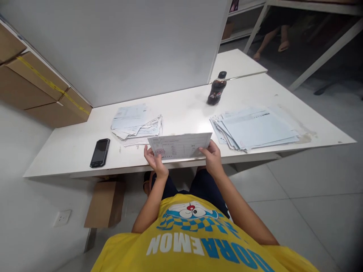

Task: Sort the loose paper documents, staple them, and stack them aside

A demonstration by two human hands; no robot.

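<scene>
A printed paper sheet (180, 146) with a red stamp near its lower left is held up at the front edge of the white table (181, 109). My left hand (155, 161) grips its left end, thumb on the printed face. The right end is pinched between the thumb and fingers of my right hand (211, 155). Behind the sheet to the left lies an uneven pile of papers (130, 118). A second, larger paper stack (252, 128) rests to the right of my right hand.
A dark drink bottle (217, 88) stands near the back of the table. At the left lies a black phone (100, 152). Cardboard boxes (42, 88) sit at the far left, another box (104, 204) below the table. A person's legs (272, 39) show at the upper right.
</scene>
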